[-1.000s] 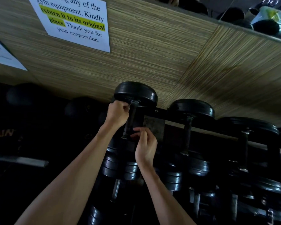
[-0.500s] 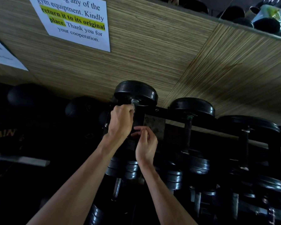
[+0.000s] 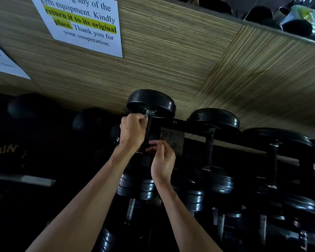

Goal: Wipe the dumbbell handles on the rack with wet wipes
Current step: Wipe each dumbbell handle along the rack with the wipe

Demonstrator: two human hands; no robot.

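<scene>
A black dumbbell (image 3: 151, 101) lies on the top row of the rack (image 3: 173, 137). My left hand (image 3: 133, 131) is curled round the upper part of its dark handle (image 3: 150, 130), just under the far weight head. A bit of pale wet wipe (image 3: 145, 117) shows at my fingertips. My right hand (image 3: 162, 160) sits lower on the same handle, fingers loosely bent and touching it near the lower end. Whether it holds anything is hidden.
More black dumbbells (image 3: 213, 119) fill the rack to the right and on the lower rows (image 3: 147, 188). A wood-pattern wall (image 3: 171, 60) with a printed notice (image 3: 84, 20) rises behind. Weight plates and a steel bar (image 3: 25, 179) lie in the dark at left.
My left hand has slid up the handle from beside it to grip close under the top weight head. My right hand has stayed near the lower end.
</scene>
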